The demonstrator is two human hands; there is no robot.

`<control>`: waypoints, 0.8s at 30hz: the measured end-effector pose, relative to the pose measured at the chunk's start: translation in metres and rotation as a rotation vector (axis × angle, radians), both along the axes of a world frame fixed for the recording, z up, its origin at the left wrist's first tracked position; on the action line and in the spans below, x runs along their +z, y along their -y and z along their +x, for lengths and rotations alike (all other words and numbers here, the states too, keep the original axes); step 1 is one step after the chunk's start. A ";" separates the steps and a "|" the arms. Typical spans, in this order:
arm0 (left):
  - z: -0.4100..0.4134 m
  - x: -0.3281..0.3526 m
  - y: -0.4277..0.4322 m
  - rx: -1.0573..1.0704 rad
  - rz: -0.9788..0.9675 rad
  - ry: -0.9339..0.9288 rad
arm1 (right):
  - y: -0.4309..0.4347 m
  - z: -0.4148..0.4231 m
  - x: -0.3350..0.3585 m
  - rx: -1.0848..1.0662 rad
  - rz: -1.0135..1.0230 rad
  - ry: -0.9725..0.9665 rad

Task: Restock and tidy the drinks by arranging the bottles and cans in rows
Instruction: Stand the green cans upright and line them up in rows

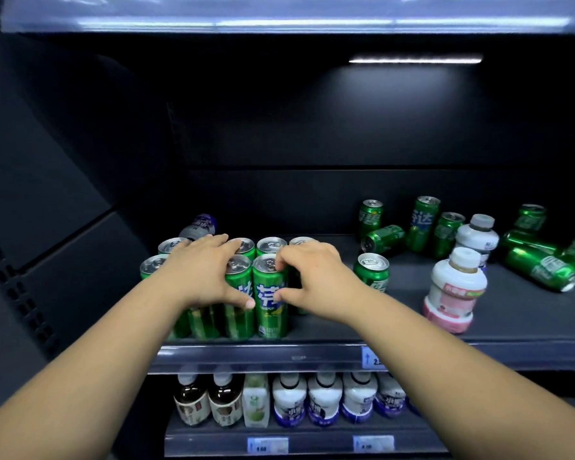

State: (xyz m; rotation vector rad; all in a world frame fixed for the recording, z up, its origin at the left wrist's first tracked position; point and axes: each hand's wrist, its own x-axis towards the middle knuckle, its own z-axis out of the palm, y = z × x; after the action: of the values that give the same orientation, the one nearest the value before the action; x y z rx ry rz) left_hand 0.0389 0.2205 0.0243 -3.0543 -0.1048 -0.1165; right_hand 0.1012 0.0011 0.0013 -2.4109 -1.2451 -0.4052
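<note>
Several tall green cans stand in two rows at the left of the dark shelf (395,327). My left hand (203,270) lies over the front cans, fingers spread on their tops and thumb against a can's side. My right hand (309,277) pinches the front-row green can (270,300) between fingertips at its top and thumb on its side. A lone upright can (372,272) stands just right of the group. Further right lie and stand several loose green cans (541,265), a pink-labelled white bottle (453,290) and a white bottle (477,239) behind it.
A bottle (198,227) lies on its side behind the can rows at the back left. The shelf below holds a row of brown tea bottles (208,401), a green carton and white bottles (324,398). Price tags (372,357) sit on the shelf edges. A shelf with a light strip is overhead.
</note>
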 end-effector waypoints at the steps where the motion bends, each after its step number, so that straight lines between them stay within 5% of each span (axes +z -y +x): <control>1: 0.001 0.001 0.008 -0.015 0.012 0.041 | 0.006 0.002 0.001 0.015 0.022 -0.005; 8: 0.018 -0.008 0.102 -0.308 -0.056 0.409 | 0.098 0.023 0.007 -0.138 0.229 0.116; 14: 0.057 -0.061 0.192 -0.174 -0.585 0.375 | 0.216 0.054 -0.023 -0.571 0.349 0.047; 19: 0.089 -0.088 0.226 -0.019 -0.723 0.359 | 0.248 0.079 -0.047 -0.408 0.387 -0.345; 24: 0.106 -0.089 0.260 0.032 -0.774 0.387 | 0.267 0.092 -0.041 -0.297 0.318 -0.395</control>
State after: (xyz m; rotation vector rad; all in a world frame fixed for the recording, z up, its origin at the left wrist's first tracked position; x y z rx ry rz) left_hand 0.1453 -0.0396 -0.0644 -3.7347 -0.2801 -0.8512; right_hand 0.1930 -0.2654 -0.0396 -2.2538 -0.6062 -0.1769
